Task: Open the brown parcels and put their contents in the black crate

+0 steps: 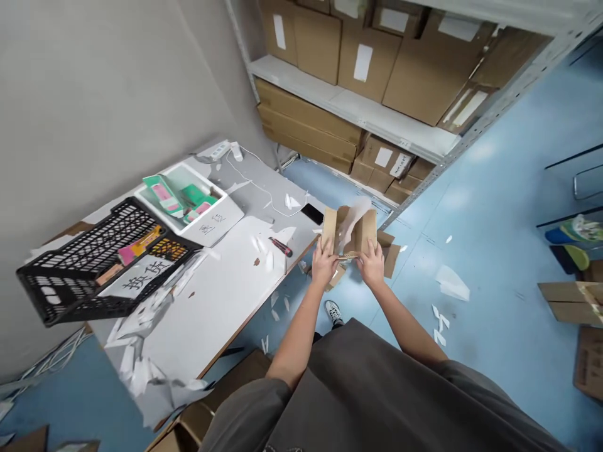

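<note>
A small cardboard box (369, 231) with its flaps spread open is held out beyond the table corner, above the floor. My left hand (324, 261) grips its left near side, and my right hand (371, 262) grips the right near side, fingers closed on the cardboard. A whitish, see-through piece (351, 221) shows blurred at the box's opening; I cannot make out what it is. Nearest to my left hand on the table lie a black phone (311, 214) and a red-and-black box cutter (281, 247).
On the table (226, 295) stand a white bin (207, 225) with green-and-pink packs and a black crate (85, 270), amid paper scraps. Shelving (367, 116) with cartons rises ahead. Flattened cardboard (390, 254) and paper scraps (452, 282) lie on the blue floor.
</note>
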Available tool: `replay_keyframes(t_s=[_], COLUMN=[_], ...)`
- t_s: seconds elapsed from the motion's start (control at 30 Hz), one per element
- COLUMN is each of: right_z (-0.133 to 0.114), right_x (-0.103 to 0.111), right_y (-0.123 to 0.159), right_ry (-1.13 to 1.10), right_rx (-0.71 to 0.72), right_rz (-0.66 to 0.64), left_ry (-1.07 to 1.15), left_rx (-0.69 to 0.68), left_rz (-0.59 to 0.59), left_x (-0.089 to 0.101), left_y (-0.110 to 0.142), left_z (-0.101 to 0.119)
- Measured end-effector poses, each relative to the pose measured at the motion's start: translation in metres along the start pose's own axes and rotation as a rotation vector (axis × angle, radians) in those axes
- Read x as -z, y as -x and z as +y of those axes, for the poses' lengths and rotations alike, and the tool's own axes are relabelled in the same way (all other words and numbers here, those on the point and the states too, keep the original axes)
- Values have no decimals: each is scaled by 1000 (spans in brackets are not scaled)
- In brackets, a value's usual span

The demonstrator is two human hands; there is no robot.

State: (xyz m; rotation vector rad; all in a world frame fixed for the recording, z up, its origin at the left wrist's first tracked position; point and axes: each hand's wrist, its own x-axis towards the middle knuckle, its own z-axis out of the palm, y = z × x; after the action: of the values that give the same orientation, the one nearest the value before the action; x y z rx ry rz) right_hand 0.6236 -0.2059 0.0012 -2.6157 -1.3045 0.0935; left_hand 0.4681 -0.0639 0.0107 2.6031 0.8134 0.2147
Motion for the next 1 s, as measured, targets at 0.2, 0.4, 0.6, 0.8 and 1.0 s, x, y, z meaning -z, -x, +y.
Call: replay_keyframes(t_s=[0.2, 0.4, 0.6, 0.8, 1.0], right_z=[53, 43, -21, -122, -208], right_x=[3, 31, 27, 2, 0], right_y=[-31, -55, -83, -95, -62], right_ry=[33, 17, -63, -224, -303], right_rx=[-110, 62, 322, 674, 876], right_rz=[-177, -43, 18, 21, 6], left_ry=[-19, 20, -18, -91, -154], left_rx=[-79, 151, 377, 643, 889], left_rz=[-71, 108, 358, 523, 604], left_x=[-27, -12, 33, 77, 102], left_y=[-37, -12, 47, 153, 255], left_z=[12, -18, -53, -75, -79])
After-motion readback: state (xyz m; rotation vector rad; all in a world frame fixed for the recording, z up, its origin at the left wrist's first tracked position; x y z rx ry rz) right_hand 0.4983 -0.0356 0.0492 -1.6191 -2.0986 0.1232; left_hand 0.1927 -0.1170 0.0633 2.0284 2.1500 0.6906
